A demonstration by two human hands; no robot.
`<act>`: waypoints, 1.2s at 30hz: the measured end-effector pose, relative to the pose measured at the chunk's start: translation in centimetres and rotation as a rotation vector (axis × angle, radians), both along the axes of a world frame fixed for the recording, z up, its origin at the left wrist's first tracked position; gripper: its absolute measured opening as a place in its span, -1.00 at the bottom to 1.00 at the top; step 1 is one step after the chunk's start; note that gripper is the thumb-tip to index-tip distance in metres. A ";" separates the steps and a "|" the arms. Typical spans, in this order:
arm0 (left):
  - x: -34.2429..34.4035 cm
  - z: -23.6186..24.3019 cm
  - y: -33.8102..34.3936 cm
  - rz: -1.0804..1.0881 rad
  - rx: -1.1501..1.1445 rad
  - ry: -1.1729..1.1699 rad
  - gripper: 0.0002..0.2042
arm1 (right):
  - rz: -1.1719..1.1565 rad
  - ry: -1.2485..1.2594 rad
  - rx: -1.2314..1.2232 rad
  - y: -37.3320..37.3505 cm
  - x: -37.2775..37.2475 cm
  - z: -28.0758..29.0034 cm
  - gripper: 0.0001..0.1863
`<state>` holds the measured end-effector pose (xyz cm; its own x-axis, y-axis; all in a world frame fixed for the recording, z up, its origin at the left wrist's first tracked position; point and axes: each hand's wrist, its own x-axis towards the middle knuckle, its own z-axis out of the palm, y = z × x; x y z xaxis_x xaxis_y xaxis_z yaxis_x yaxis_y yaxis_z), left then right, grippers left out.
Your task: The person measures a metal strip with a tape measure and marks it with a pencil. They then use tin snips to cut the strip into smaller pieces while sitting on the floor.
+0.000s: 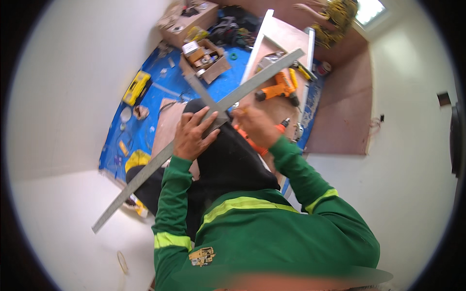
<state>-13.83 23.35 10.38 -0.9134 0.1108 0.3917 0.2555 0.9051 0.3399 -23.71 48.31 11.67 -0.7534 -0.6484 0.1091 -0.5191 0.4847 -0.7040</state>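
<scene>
Apparently I'm lining up the grey metal bars [259,78], pinned where they meet, over my leg [230,157], by my left hand [193,133]; my right hand [256,127], just beside, is blurred, its grip unreadable. Next, I'd judge, calls for holding them steady.

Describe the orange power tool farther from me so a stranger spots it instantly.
Find the pinkish wooden board right of the blue floor sheet. On it, beyond the right hand, lies an orange-and-black power tool. Unlike the nearer orange tool, it isn't covered by the hand.
</scene>
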 end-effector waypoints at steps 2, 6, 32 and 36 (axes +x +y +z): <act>-0.1 0.3 0.3 -0.009 -0.001 0.004 -0.42 | -0.071 -0.229 -0.106 -2.9 0.6 -2.7 -0.71; 0.0 0.9 0.4 -0.021 0.073 -0.029 -0.34 | -0.160 -0.264 -0.152 -3.4 0.5 -3.8 -0.70; -0.7 0.6 -0.1 0.133 0.288 -0.079 -0.35 | -0.051 0.067 0.873 14.7 -15.4 -10.8 -0.76; -0.9 0.5 0.1 0.126 0.297 -0.090 -0.34 | -0.005 0.164 0.730 15.1 -12.6 -10.9 -0.81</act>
